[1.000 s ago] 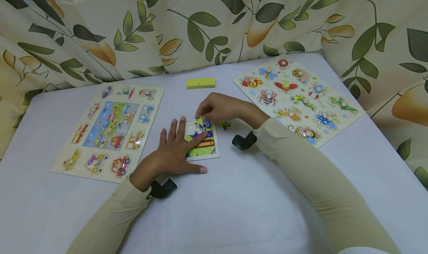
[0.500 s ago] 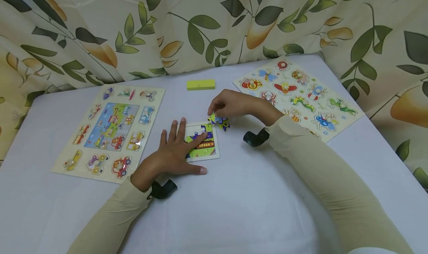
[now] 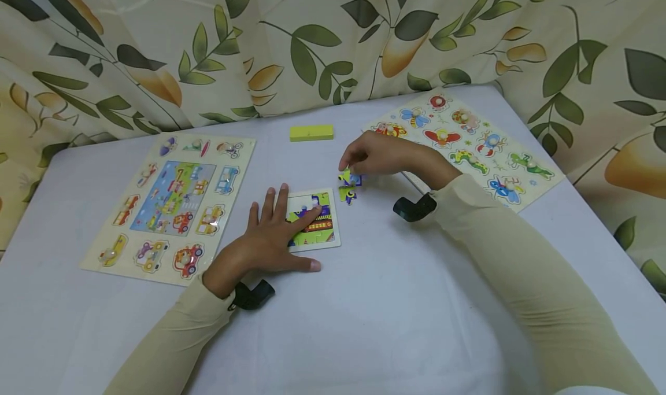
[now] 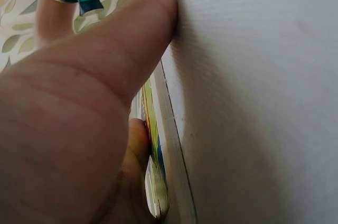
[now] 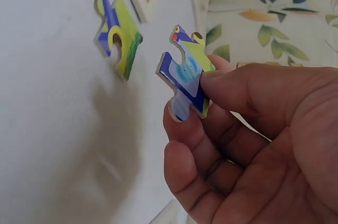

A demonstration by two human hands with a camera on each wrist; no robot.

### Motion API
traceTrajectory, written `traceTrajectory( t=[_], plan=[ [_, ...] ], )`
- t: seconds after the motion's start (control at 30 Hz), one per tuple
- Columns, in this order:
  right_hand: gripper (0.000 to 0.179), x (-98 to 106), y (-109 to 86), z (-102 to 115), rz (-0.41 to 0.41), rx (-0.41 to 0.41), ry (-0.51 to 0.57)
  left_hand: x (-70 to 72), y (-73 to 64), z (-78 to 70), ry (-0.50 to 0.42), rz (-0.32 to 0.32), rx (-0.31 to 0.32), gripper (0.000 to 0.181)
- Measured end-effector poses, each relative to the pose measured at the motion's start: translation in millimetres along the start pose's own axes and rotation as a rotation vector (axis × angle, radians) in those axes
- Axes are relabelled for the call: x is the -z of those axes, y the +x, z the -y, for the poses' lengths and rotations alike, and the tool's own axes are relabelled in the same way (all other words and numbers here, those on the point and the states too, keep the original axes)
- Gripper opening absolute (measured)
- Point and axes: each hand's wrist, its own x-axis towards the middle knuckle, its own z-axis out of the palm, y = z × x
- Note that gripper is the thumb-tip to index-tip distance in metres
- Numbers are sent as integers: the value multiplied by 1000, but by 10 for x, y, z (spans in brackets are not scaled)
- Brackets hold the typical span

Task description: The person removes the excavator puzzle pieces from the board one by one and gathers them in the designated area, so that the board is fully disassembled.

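In the right wrist view my right hand (image 5: pixel 248 129) pinches a jigsaw piece (image 5: pixel 185 73) between thumb and fingers; it is blue, purple and green. A second jigsaw piece (image 5: pixel 120 36), green and purple with a yellow curve, lies on the table beside the puzzle frame. My left hand (image 3: pixel 273 236) lies spread over the small framed jigsaw puzzle (image 3: pixel 325 221), fingers straight, thumb off the near side. The puzzle shows a purple and red vehicle on green, with a pale gap near its top; its left part is hidden under the hand. In the left wrist view the thumb reaches past the frame's edge (image 4: pixel 171 129).
A vehicle knob puzzle board (image 3: pixel 166 210) lies at the left. An insect knob puzzle board (image 3: pixel 520 181) lies at the right, partly under the right forearm. A yellow block (image 3: pixel 311 132) sits at the back, before a leaf-patterned curtain (image 3: pixel 322 54).
My right hand has carried its jigsaw piece from over the puzzle rightward and away, past the frame's edge and beyond the loose piece. The left hand has stayed in place.
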Motion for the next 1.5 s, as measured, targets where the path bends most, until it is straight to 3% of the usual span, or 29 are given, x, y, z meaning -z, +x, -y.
traceTrajectory(
  t=[0.67,1.5],
  plan=[
    [18,25,-102,-116,89,-65,-33,-34,23,4,-1,-10,6,105],
    [15,-29,-81,-223,54,-109,-59,-31,16,16,-30,-7,13,104]
  ],
)
